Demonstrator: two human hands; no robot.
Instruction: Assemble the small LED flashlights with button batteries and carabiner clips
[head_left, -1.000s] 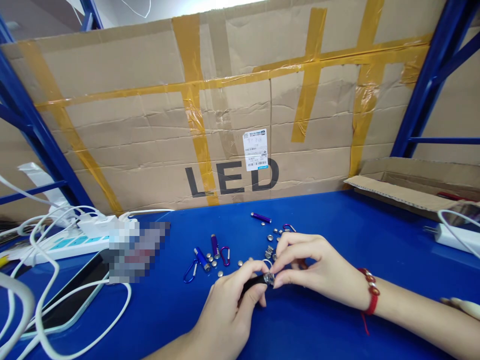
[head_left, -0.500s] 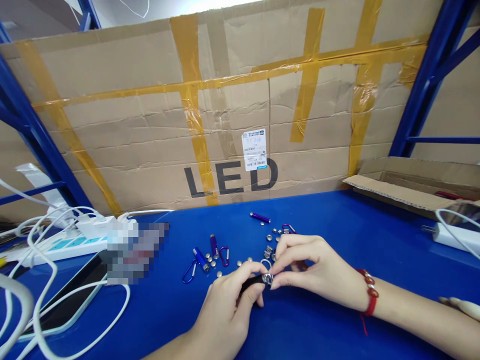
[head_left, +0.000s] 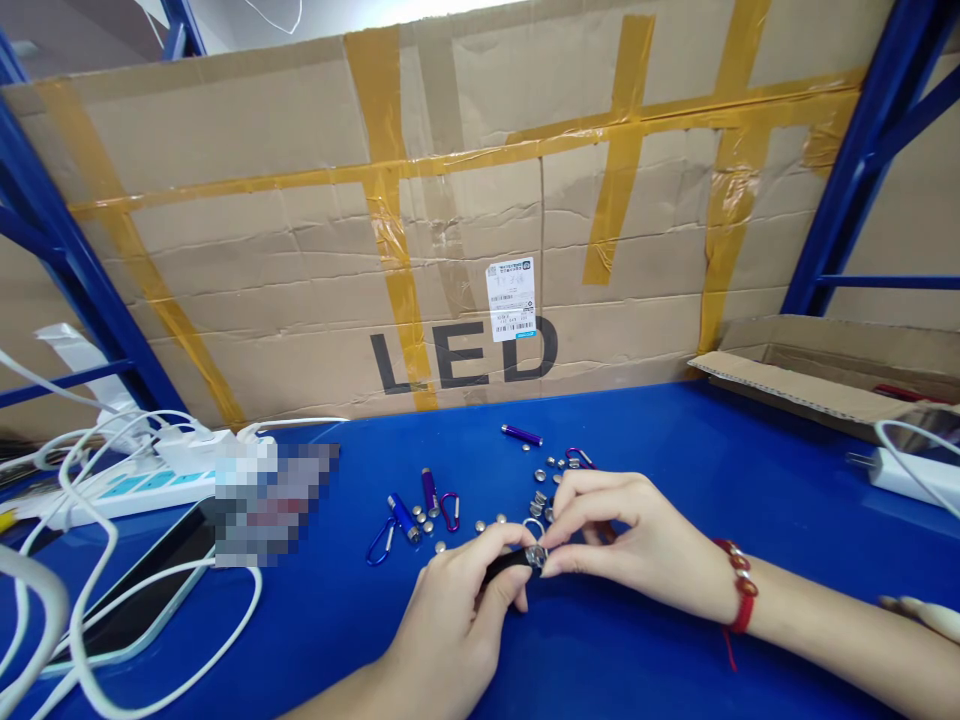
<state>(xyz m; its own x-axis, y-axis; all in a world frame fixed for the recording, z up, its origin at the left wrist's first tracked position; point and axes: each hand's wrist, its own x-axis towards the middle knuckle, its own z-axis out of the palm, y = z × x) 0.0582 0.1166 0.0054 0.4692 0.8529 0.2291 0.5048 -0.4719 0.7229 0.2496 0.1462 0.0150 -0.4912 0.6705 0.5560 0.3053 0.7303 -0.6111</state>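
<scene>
My left hand (head_left: 457, 600) is closed round a small black keychain flashlight (head_left: 508, 566), its silver end pointing right. With thumb and fingertips, my right hand (head_left: 637, 545) pinches at that silver end; whether a separate small part sits in the pinch is hidden. A silver ring clip (head_left: 534, 525) shows just behind the fingers. Beyond my left hand lie a blue flashlight (head_left: 403, 518) with a blue carabiner (head_left: 380, 542), and a purple flashlight (head_left: 429, 492) with a purple carabiner (head_left: 450, 511). Several button cells (head_left: 440, 547) are scattered around them. Small silver metal parts (head_left: 539, 497) lie behind my right hand.
Farther back on the blue table (head_left: 600, 660) is a purple tube (head_left: 522, 435). A phone (head_left: 142, 590), white cables (head_left: 109, 560) and a power strip (head_left: 135, 488) occupy the left. At right are an open cardboard box (head_left: 795, 385) and a white adapter (head_left: 911, 475). Taped cardboard (head_left: 300, 280) stands behind.
Both hands keep the same hold on the black flashlight. Only a slight shift of the camera's view shows.
</scene>
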